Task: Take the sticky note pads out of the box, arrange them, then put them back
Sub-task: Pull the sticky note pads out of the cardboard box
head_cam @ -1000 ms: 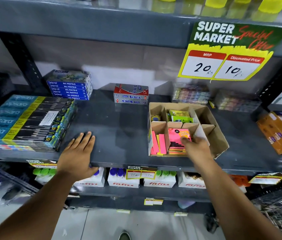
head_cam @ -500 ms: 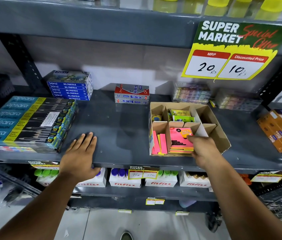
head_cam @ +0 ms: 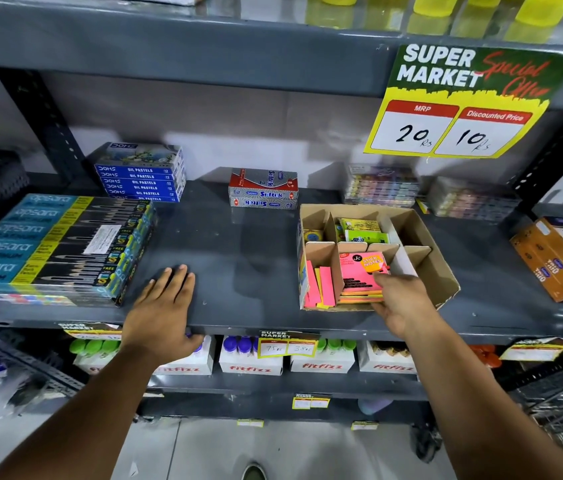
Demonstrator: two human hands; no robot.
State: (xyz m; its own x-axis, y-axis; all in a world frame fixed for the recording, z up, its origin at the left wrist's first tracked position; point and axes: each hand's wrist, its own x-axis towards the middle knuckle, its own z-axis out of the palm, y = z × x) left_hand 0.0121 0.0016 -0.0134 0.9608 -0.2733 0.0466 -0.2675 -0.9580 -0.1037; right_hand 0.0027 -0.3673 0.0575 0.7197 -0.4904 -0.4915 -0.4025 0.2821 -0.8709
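An open cardboard box point(head_cam: 444, 271) with dividers stands on the grey shelf point(head_cam: 245, 258). In its front middle compartment lies a stack of sticky note pads point(head_cam: 361, 275), pink on top with orange ones below. My right hand point(head_cam: 399, 299) grips the stack's near right corner at the box's front edge. Thin pink and yellow pads point(head_cam: 320, 285) stand in the front left compartment. Green and yellow pads point(head_cam: 363, 230) sit in a back compartment. My left hand point(head_cam: 166, 306) rests flat on the shelf, fingers apart, left of the box.
Pencil boxes point(head_cam: 55, 244) are stacked at the left, oil pastel boxes point(head_cam: 140, 174) and a red-and-silver box point(head_cam: 262, 188) at the back. Orange boxes point(head_cam: 557, 258) stand at the right. A price sign point(head_cam: 460, 105) hangs from the shelf above. Bottles fill the lower shelf.
My right hand has slid back from the top of the pink pad to the stack's near right corner. The left hand has stayed flat on the shelf.
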